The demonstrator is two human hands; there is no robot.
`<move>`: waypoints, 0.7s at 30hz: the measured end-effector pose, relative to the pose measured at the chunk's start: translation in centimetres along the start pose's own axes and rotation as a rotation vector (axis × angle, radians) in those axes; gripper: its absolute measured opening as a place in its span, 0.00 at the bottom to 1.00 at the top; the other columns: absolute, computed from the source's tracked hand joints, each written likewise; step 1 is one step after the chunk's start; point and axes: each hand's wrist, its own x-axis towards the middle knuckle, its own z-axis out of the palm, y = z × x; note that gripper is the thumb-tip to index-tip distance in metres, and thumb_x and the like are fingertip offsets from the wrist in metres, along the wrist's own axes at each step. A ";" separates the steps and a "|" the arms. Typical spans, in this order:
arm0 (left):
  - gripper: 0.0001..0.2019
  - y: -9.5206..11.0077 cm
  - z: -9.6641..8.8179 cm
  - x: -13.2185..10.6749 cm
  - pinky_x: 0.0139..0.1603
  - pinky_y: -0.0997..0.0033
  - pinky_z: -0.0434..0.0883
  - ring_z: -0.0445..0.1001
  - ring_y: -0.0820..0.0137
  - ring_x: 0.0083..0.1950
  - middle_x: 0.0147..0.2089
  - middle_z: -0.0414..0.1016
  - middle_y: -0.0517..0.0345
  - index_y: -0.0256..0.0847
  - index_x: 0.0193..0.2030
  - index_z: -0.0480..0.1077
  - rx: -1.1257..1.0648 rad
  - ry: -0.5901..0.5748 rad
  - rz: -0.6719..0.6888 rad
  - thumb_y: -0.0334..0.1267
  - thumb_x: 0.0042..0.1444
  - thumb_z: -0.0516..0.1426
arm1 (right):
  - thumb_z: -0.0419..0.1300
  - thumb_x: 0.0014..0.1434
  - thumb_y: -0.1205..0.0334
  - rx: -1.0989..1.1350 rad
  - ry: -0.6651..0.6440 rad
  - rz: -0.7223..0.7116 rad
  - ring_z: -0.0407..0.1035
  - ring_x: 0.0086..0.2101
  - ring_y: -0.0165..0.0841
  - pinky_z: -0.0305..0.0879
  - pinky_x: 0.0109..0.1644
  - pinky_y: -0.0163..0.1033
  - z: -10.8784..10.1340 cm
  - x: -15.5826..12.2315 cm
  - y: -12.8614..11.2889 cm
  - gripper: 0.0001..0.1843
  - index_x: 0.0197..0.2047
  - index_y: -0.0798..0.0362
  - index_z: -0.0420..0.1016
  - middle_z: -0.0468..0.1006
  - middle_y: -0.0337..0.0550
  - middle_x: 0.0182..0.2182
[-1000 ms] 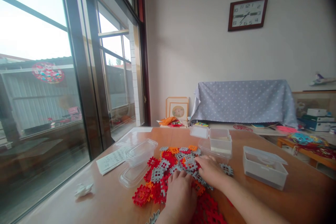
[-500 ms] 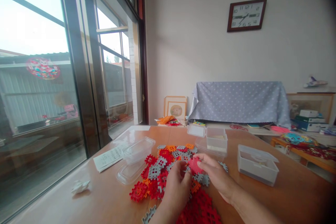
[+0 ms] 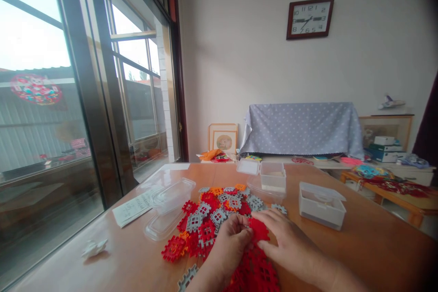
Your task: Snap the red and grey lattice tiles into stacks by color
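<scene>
Several red, grey and orange interlocking plastic building tiles [image 3: 195, 222] with notched edges lie in a heap on the table [image 3: 130, 255]. My left hand [image 3: 230, 242] is closed in a pinch at the edge of a red tile [image 3: 259, 230]. Around the right side of that tile my right hand [image 3: 287, 242] is open, thumb and fingers apart; whether it touches the tile I cannot tell. Below the hands are joined red tiles [image 3: 262, 270], partly hidden by my wrists.
Clear plastic lids [image 3: 163, 224] lie left of the heap, near a paper with writing [image 3: 133, 210] and a crumpled tissue [image 3: 95, 248]. Behind the heap stands an open clear box [image 3: 273, 178]. Another translucent box [image 3: 321, 210] is at the right.
Both hands have come down and nearer to me, over the joined red tiles. My right hand has spread its fingers from the red tile. The view has turned slightly right.
</scene>
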 end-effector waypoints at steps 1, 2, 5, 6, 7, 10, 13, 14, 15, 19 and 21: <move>0.19 0.1 0.1 -0.1 0.31 0.75 0.61 0.67 0.76 0.26 0.28 0.71 0.65 0.40 0.41 0.67 0.004 -0.006 -0.004 0.45 0.48 0.69 | 0.63 0.54 0.66 0.003 0.001 0.008 0.68 0.59 0.43 0.62 0.67 0.48 -0.4 -0.1 0.3 0.30 0.61 0.46 0.75 0.77 0.46 0.58; 0.20 0.1 0.2 -0.1 0.32 0.75 0.62 0.68 0.75 0.28 0.29 0.71 0.64 0.40 0.43 0.68 0.010 -0.003 0.002 0.46 0.49 0.69 | 0.63 0.55 0.65 0.016 0.014 0.025 0.69 0.58 0.43 0.63 0.66 0.48 -0.8 -0.2 0.9 0.30 0.62 0.46 0.75 0.77 0.46 0.58; 0.21 0.5 0.2 -0.1 0.35 0.75 0.63 0.68 0.75 0.32 0.32 0.71 0.63 0.40 0.45 0.68 0.052 0.042 0.045 0.48 0.51 0.69 | 0.63 0.59 0.59 0.085 0.090 0.130 0.70 0.57 0.43 0.64 0.65 0.49 -2.2 -0.8 3.9 0.28 0.63 0.46 0.73 0.77 0.47 0.58; 0.21 0.6 0.1 -0.1 0.35 0.75 0.62 0.67 0.75 0.32 0.32 0.70 0.63 0.40 0.44 0.68 0.073 0.059 0.060 0.49 0.51 0.69 | 0.64 0.59 0.57 0.103 0.102 0.169 0.70 0.57 0.44 0.64 0.65 0.50 -2.6 -1.1 5.1 0.29 0.64 0.46 0.72 0.77 0.47 0.58; 0.20 0.7 0.0 0.0 0.34 0.76 0.62 0.65 0.75 0.32 0.32 0.69 0.64 0.40 0.43 0.69 0.099 0.074 0.074 0.49 0.51 0.68 | 0.64 0.58 0.56 0.116 0.102 0.209 0.70 0.57 0.45 0.63 0.65 0.50 -3.0 -1.5 6.2 0.29 0.63 0.47 0.72 0.77 0.48 0.58; 0.19 0.7 -0.3 0.2 0.33 0.76 0.59 0.61 0.75 0.31 0.30 0.66 0.64 0.39 0.39 0.69 0.195 0.103 0.102 0.50 0.53 0.67 | 0.65 0.58 0.55 0.154 0.010 0.271 0.71 0.56 0.47 0.64 0.64 0.50 -3.3 -2.5 9.0 0.28 0.61 0.48 0.74 0.78 0.48 0.56; 0.17 0.5 -0.4 0.3 0.33 0.75 0.59 0.61 0.74 0.32 0.30 0.65 0.64 0.39 0.38 0.69 0.284 0.104 0.117 0.50 0.54 0.66 | 0.65 0.56 0.56 0.159 -0.070 0.296 0.73 0.53 0.46 0.65 0.61 0.48 -2.9 -3.0 10.0 0.25 0.58 0.47 0.77 0.80 0.47 0.53; 0.17 0.5 -0.3 0.3 0.33 0.75 0.60 0.60 0.74 0.32 0.30 0.66 0.64 0.39 0.38 0.70 0.304 0.103 0.120 0.50 0.55 0.66 | 0.66 0.56 0.57 0.156 -0.092 0.300 0.73 0.52 0.46 0.65 0.61 0.48 -2.7 -3.1 10.1 0.24 0.57 0.47 0.78 0.80 0.47 0.52; 0.17 0.4 -0.3 0.3 0.34 0.75 0.60 0.60 0.74 0.32 0.30 0.66 0.64 0.39 0.38 0.70 0.320 0.102 0.123 0.50 0.55 0.65 | 0.66 0.55 0.57 0.153 -0.112 0.304 0.74 0.51 0.46 0.65 0.61 0.47 -2.5 -3.1 10.1 0.24 0.56 0.47 0.78 0.80 0.47 0.51; 0.17 0.4 -0.3 0.2 0.34 0.75 0.60 0.61 0.73 0.32 0.30 0.65 0.63 0.39 0.38 0.70 0.358 0.101 0.133 0.51 0.56 0.64 | 0.68 0.53 0.58 0.147 -0.163 0.316 0.74 0.50 0.45 0.65 0.60 0.46 -2.3 -3.3 10.1 0.26 0.56 0.47 0.78 0.80 0.47 0.52; 0.17 0.5 -0.3 0.2 0.34 0.75 0.60 0.61 0.73 0.32 0.30 0.65 0.64 0.39 0.37 0.71 0.371 0.103 0.137 0.52 0.56 0.64 | 0.68 0.51 0.59 0.155 -0.165 0.326 0.74 0.50 0.45 0.66 0.59 0.46 -2.3 -3.5 10.1 0.29 0.58 0.47 0.78 0.79 0.47 0.53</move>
